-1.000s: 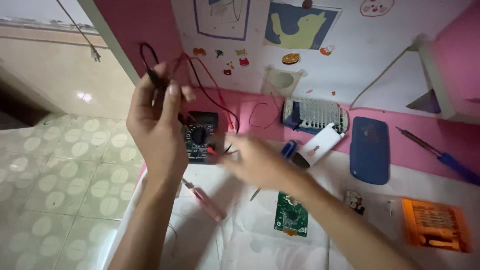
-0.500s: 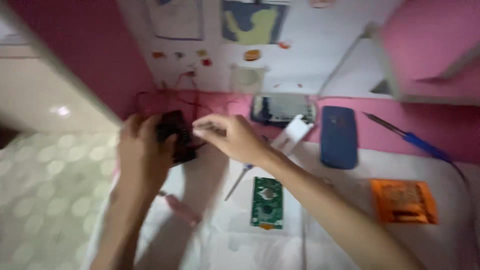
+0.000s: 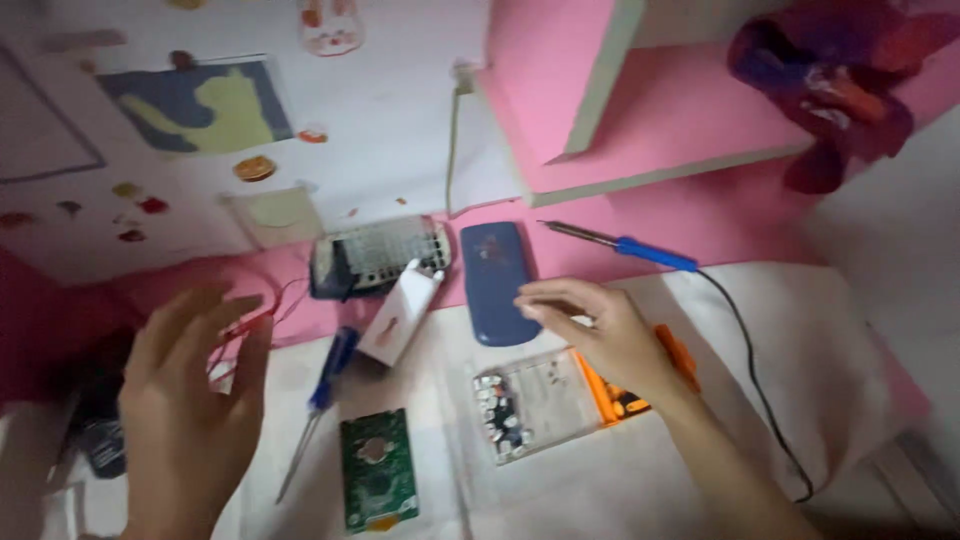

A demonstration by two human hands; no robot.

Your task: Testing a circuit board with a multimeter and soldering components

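Observation:
My left hand (image 3: pixel 190 400) hovers open over the left of the white cloth, fingers spread, holding nothing. Under and left of it lie a black multimeter (image 3: pixel 98 430) and its red leads (image 3: pixel 255 315). My right hand (image 3: pixel 600 335) reaches over a clear plastic case (image 3: pixel 535 400) with small parts and an orange holder (image 3: pixel 625 390), fingertips pinched together near the blue phone cover (image 3: pixel 497 280); nothing is visibly held. A green circuit board (image 3: pixel 377 470) and a blue-handled screwdriver (image 3: pixel 318 400) lie between the hands.
A phone body with keypad (image 3: pixel 375 257) and a white tube (image 3: pixel 400 312) rest by the pink ledge. A blue-handled soldering iron (image 3: pixel 630 247) with black cord (image 3: pixel 760 390) lies at right. A pink shelf (image 3: pixel 640 120) overhangs the back.
The view has swung right. My left hand has let go of the multimeter and opened. My right hand has moved right from the multimeter to the plastic case.

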